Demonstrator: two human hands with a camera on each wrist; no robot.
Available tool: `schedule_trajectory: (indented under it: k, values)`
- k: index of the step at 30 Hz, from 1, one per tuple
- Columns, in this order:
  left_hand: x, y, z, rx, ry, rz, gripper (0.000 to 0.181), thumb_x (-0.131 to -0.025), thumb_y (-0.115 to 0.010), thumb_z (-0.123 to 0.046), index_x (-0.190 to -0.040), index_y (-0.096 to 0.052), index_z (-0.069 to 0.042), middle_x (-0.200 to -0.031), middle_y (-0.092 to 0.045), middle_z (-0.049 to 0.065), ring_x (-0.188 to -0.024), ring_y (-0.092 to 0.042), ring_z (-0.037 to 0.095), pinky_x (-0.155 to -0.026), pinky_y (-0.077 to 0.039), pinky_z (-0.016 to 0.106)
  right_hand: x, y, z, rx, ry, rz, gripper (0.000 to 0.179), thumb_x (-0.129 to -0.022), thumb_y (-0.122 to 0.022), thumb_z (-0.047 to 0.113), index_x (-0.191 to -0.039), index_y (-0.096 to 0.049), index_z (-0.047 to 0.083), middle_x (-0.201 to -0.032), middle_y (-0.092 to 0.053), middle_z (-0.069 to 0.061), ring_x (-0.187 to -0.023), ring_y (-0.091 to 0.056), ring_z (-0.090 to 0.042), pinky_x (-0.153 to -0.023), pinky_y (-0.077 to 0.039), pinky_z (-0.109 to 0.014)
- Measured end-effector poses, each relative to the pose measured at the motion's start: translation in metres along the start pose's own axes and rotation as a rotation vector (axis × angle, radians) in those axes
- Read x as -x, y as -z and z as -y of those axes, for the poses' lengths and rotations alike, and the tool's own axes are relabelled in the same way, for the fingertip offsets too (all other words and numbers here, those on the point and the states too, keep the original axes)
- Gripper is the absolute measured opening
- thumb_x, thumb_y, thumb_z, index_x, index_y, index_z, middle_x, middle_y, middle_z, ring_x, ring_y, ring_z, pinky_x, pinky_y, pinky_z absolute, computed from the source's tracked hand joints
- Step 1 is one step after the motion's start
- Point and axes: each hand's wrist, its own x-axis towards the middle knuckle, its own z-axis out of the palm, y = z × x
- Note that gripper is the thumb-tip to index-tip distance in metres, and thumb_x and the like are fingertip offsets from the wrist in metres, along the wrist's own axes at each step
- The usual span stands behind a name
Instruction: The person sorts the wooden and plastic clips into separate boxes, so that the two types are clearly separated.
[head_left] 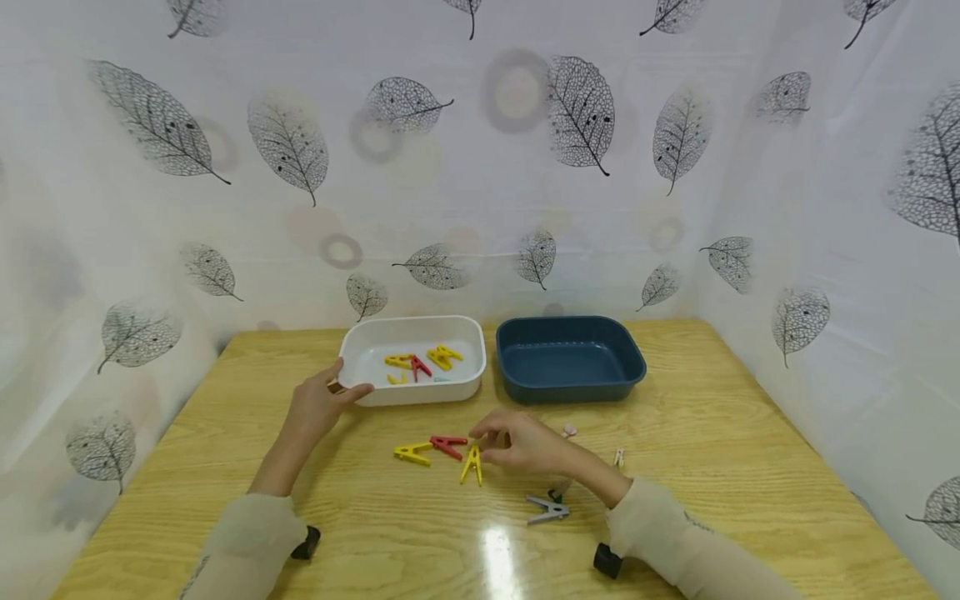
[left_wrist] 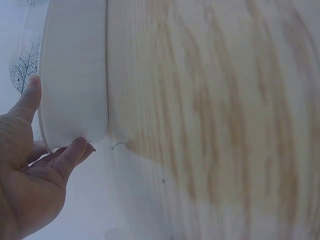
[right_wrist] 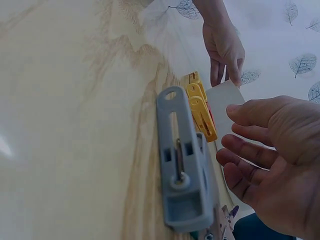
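My left hand (head_left: 313, 406) holds the left end of a white plastic basin (head_left: 420, 393), thumb along the front rim; the left wrist view shows its fingers (left_wrist: 75, 152) bent at the basin's end. Inside lie several yellow clothespins (head_left: 439, 358) and a red clothespin (head_left: 419, 368). My right hand (head_left: 528, 443) hovers over the table, fingers loosely bent around nothing visible, fingertips beside a yellow clothespin (head_left: 472, 463). Left of that lie a red clothespin (head_left: 447, 446) and another yellow clothespin (head_left: 412, 452). A grey clothespin (right_wrist: 182, 160) lies under my right forearm.
A dark blue basin (head_left: 570, 390) stands right of the white one, with nothing seen inside it. Smaller clips, one whitish (head_left: 618, 457), lie right of my right forearm. Leaf-patterned curtain (head_left: 465, 183) encloses the wooden table (head_left: 375, 533) at the back and sides.
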Motion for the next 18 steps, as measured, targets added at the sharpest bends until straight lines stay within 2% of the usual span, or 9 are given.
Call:
schedule_trajectory:
  k: [6, 12, 18]
  values:
    - [0.0004, 0.0001, -0.0006, -0.004, -0.003, -0.004, 0.094, -0.094, -0.076, -0.044, -0.157, -0.028, 0.007, -0.159, -0.030, 0.031, -0.137, -0.049, 0.042, -0.107, -0.047, 0.052, -0.0001, -0.0027, -0.0004, -0.007, 0.008, 0.036, 0.028, -0.094, -0.075, 0.005, -0.121, -0.072, -0.002, -0.110, -0.072, -0.011, -0.088, -0.065, -0.015, -0.074, -0.057, -0.026]
    - [0.0012, 0.0005, -0.0014, -0.003, -0.005, -0.010, 0.093, -0.095, -0.076, -0.043, -0.157, -0.028, 0.008, -0.159, -0.030, 0.031, -0.138, -0.049, 0.042, -0.107, -0.046, 0.052, 0.0002, -0.0056, -0.0040, 0.025, 0.036, 0.042, 0.026, -0.093, -0.076, 0.004, -0.119, -0.073, -0.001, -0.107, -0.072, -0.008, -0.090, -0.064, -0.017, -0.075, -0.056, -0.025]
    - [0.0014, 0.0005, -0.0015, -0.001, -0.005, -0.010, 0.094, -0.094, -0.076, -0.044, -0.157, -0.028, 0.008, -0.159, -0.030, 0.031, -0.137, -0.049, 0.042, -0.107, -0.047, 0.052, 0.0033, -0.0083, -0.0035, -0.016, -0.037, 0.051, 0.029, -0.091, -0.077, 0.004, -0.120, -0.074, 0.001, -0.104, -0.070, -0.002, -0.092, -0.063, -0.009, -0.079, -0.055, -0.023]
